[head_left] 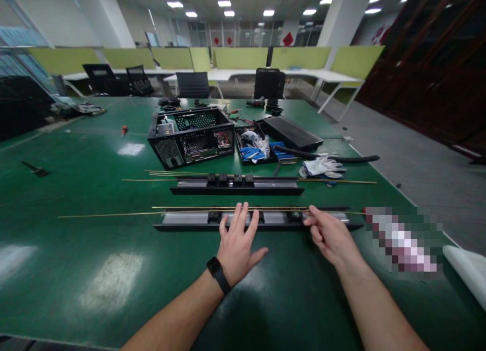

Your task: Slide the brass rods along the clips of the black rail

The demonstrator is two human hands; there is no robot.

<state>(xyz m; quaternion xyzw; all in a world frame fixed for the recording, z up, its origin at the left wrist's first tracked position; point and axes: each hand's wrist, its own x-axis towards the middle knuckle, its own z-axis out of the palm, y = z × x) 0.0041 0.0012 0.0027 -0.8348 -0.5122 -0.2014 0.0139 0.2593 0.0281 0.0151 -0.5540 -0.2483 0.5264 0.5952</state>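
Note:
My left hand [239, 245], with a dark watch on the wrist, lies palm down with fingers spread. Its fingertips reach over the near black channel rail [186, 227], by the thin brass rods [190, 208] running lengthwise along it. At the rods' right end, my right hand [330, 234] is closed, thumb and index finger pinching a rod; the exact contact is partly hidden. Several black blocks [214, 217] sit in this rail, one partly behind my left fingers. Another long thin rod [102, 216] sticks out past the rail's left end.
A second rail [235, 191] with black blocks and brass rods lies just behind. Further back are an open black computer case [190, 138], a tray of gloves [256, 146], a black panel [290, 132] and white gloves [322, 166]. A pixelated patch covers something at right.

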